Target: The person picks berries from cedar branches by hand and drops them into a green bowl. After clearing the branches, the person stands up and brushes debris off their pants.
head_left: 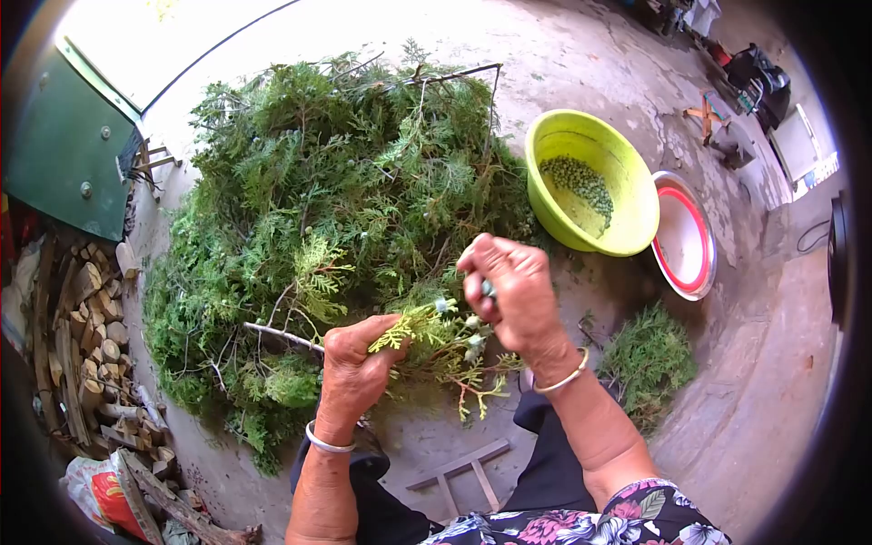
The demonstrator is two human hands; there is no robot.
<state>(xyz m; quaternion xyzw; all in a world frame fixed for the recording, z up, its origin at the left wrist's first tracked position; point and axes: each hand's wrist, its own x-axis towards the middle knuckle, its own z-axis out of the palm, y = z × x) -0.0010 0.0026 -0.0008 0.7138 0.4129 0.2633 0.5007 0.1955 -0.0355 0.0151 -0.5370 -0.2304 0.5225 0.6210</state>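
Note:
My left hand (359, 359) is closed around the stem of a leafy conifer branch (420, 325), its bare woody end sticking out to the left. Pale green cones (475, 341) hang among the flat sprigs at the right side of this branch. Just above them is my right hand (520, 295), fingers curled, with small bluish-green cones (489, 289) showing between them. A large heap of cut conifer branches (363, 182) lies behind both hands. To the right of the heap stands a yellow-green basin (543, 195), with many small green cones (581, 186) inside.
A white basin with a red band (707, 263) leans beside the yellow-green one. A smaller clump of greenery (649, 363) lies at the right. Split firewood (91, 350) is stacked at the left, below a green metal panel (68, 136). A wooden frame (463, 468) sits between my legs.

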